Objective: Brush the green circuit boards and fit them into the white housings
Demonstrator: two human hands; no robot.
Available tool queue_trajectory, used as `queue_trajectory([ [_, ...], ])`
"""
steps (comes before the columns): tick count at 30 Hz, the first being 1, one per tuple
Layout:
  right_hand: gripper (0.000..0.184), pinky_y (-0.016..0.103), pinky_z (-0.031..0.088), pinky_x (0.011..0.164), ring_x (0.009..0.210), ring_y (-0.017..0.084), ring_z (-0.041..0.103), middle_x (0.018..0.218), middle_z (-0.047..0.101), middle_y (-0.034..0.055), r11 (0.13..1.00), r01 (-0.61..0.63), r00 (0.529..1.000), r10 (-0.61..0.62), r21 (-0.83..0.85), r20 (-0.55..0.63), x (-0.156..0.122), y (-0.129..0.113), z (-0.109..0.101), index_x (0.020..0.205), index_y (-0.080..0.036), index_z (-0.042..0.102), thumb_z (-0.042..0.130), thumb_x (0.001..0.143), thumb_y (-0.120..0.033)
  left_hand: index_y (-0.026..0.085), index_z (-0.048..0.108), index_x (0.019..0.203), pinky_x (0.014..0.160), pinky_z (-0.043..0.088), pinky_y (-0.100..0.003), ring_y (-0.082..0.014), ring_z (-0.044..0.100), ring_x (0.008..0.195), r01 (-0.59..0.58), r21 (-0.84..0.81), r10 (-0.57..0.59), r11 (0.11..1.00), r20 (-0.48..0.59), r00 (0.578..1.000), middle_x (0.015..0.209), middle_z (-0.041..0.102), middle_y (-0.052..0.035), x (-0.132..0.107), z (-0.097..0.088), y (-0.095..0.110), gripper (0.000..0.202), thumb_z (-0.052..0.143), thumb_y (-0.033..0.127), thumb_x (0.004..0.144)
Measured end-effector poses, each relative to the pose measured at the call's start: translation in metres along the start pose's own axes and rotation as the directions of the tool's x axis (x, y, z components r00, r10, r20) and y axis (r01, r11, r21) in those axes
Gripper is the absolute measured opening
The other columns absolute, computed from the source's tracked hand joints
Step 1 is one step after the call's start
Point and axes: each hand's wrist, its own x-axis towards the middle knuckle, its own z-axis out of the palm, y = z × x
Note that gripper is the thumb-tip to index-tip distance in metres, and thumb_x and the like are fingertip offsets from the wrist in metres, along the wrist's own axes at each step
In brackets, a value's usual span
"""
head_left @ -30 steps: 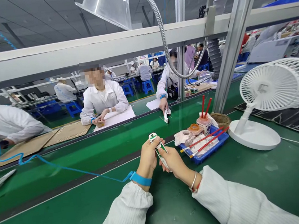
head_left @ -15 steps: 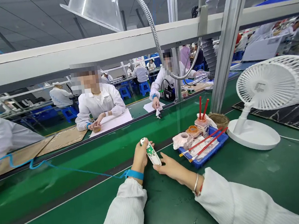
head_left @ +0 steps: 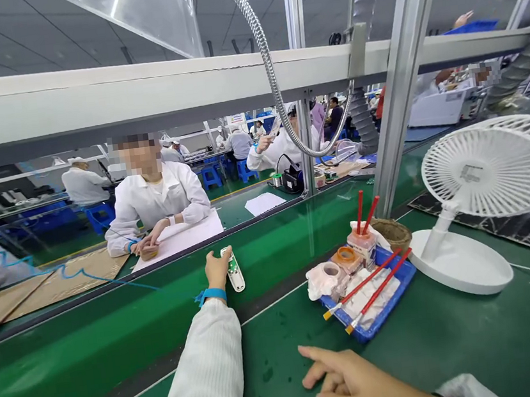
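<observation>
Here's the green bench [head_left: 462,348], a white fan [head_left: 483,162] standing towards its right edge, and a blue tray [head_left: 386,314] near the far edge, just beside the fan! Down by the near edge, the right hand [head_left: 347,378] has a loosely open grip, fingers half curled, holding nothing. Out beyond the far edge, the left hand's [head_left: 217,272] grip is closed on one end of the white casing [head_left: 238,281], green circuit board [head_left: 232,264] showing!
</observation>
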Motion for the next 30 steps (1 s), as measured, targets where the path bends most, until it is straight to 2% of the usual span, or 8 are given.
queue_trajectory([
  [6,0.07,0.026,0.047,0.071,0.084,0.019,0.062,0.112,0.06,0.0125,0.998,-0.042,0.997,0.045,-0.042,0.066,0.005,0.004,-0.006,0.14,-0.022,0.035,0.06,0.077,-0.041,0.014,0.052,0.117,0.092,0.042,-0.047,-0.025,0.054,0.107,0.016,0.258,-0.017,0.966,0.001,1.0,0.116,0.057,-0.0119,0.017,-0.005,-0.01,0.046,0.057,0.043,0.082],
  [13,0.059,0.027,0.048,0.074,0.079,0.016,0.062,0.099,0.064,0.0079,0.996,-0.029,1.0,0.028,-0.087,-0.013,0.003,0.0,-0.001,0.136,-0.019,0.042,0.054,0.078,-0.022,0.013,0.054,0.113,0.09,0.042,-0.045,-0.023,0.055,0.105,0.012,0.35,0.019,0.937,-0.086,0.996,0.115,0.058,-0.0114,0.006,-0.04,-0.015,0.044,0.048,0.047,0.086],
  [15,0.048,0.027,0.049,0.072,0.074,0.015,0.062,0.089,0.065,0.0056,0.999,-0.008,0.999,0.006,-0.044,-0.05,0.005,-0.001,0.001,0.126,-0.017,0.051,0.053,0.079,-0.023,0.013,0.057,0.107,0.089,0.042,-0.044,-0.0217,0.056,0.101,-0.013,0.365,0.055,0.931,-0.104,0.993,0.109,0.06,-0.0101,-0.004,-0.051,-0.014,0.04,0.046,0.045,0.087],
  [17,0.027,0.024,0.05,0.063,0.063,0.013,0.061,0.074,0.063,0.003,1.0,-0.008,0.996,0.007,-0.009,-0.087,0.007,0.001,0.004,0.103,-0.014,0.062,0.052,0.08,-0.026,0.013,0.059,0.098,0.086,0.043,-0.041,-0.0195,0.058,0.094,-0.055,0.377,0.095,0.925,-0.088,0.992,0.098,0.062,-0.0078,-0.019,-0.058,-0.012,0.035,0.045,0.043,0.088],
  [20,0.017,0.019,0.042,0.046,0.045,0.009,0.051,0.055,0.056,-0.0004,0.999,-0.034,0.993,0.033,-0.007,-0.112,0.012,0.007,0.01,0.074,-0.014,0.058,0.052,0.079,-0.029,0.014,0.059,0.082,0.077,0.043,-0.035,-0.0169,0.059,0.077,-0.152,0.375,0.163,0.915,0.002,0.987,0.076,0.062,-0.0032,-0.052,-0.059,-0.011,0.033,0.042,0.041,0.089],
  [23,0.018,0.017,0.035,0.039,0.038,0.007,0.044,0.051,0.054,-0.0013,0.999,-0.039,0.993,0.037,-0.014,-0.108,0.015,0.012,0.012,0.072,-0.014,0.054,0.051,0.077,-0.031,0.018,0.056,0.062,0.066,0.04,-0.03,-0.0183,0.057,0.062,-0.255,0.344,0.223,0.903,0.13,0.966,0.053,0.054,-0.0006,-0.095,-0.05,-0.015,0.04,0.035,0.039,0.09],
  [27,0.023,0.017,0.034,0.039,0.037,0.007,0.044,0.052,0.054,-0.0014,1.0,-0.027,0.993,0.025,-0.016,-0.117,0.017,0.013,0.012,0.073,-0.015,0.052,0.049,0.078,-0.037,0.021,0.048,0.044,0.059,0.035,-0.028,-0.019,0.054,0.053,-0.348,0.278,0.26,0.895,0.308,0.915,0.043,0.05,-0.0012,-0.149,-0.041,-0.026,0.05,0.035,0.047,0.085],
  [30,0.024,0.018,0.036,0.04,0.039,0.008,0.046,0.052,0.055,-0.001,0.999,-0.004,0.991,-0.002,-0.044,-0.132,0.014,0.007,0.015,0.072,-0.016,0.052,0.049,0.078,-0.039,0.022,0.045,0.041,0.057,0.034,-0.028,-0.0185,0.051,0.048,-0.354,0.233,0.245,0.906,0.392,0.887,0.039,0.047,-0.0006,-0.172,-0.043,-0.033,0.054,0.035,0.056,0.082],
])
